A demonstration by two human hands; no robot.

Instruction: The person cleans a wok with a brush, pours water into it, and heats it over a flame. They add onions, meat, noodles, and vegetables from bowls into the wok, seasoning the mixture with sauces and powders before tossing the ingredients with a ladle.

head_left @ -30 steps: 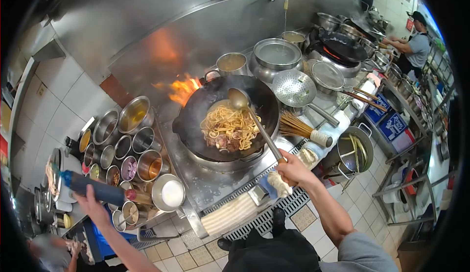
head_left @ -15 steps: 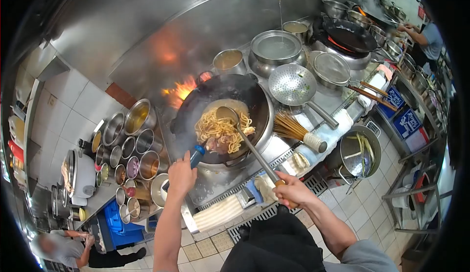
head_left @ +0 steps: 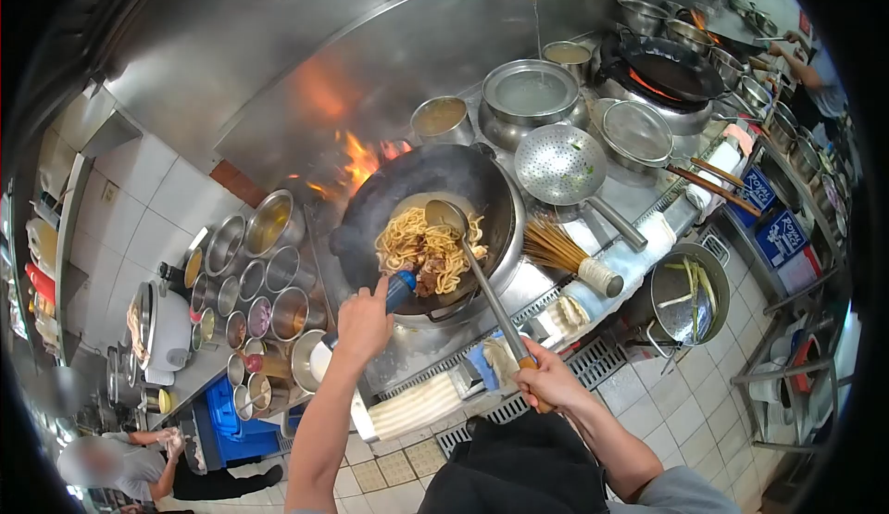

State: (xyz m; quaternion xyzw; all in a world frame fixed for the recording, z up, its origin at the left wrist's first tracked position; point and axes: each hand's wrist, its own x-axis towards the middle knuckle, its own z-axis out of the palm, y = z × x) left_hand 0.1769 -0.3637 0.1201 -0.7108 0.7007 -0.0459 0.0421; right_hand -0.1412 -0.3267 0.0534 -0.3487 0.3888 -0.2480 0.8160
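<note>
the left hand (head_left: pixel 366 321) was wrapped round the middle of a dark, blue-capped bottle (head_left: pixel 398 292), held slantwise so that its cap lay over the near left side of a wok (head_left: pixel 398 176); whether anything ran from it i couldn't make out. the right hand (head_left: pixel 548 377) gripped a long ladle (head_left: pixel 493 297) by its wooden end, the bowl at the right of a heap of noodles (head_left: pixel 405 241) in the wok. the bottle seemed light enough for one hand and firm under the fingers, though it might turn slippery if greasy, so a full wrap at its middle looked the sound hold. the ladle i judged stiff and weightiest at the bowl, best taken by the wood, well away from the flames (head_left: pixel 356 157) at the wok's far left. the noodles looked soft, slick and easily broken. a second earlier the bottle had been out to the left over the metal containers (head_left: pixel 316 316), and the ladle's bowl had sat at the noodles' far edge; since then it had come nearer, while both grips had stayed firm.
</note>
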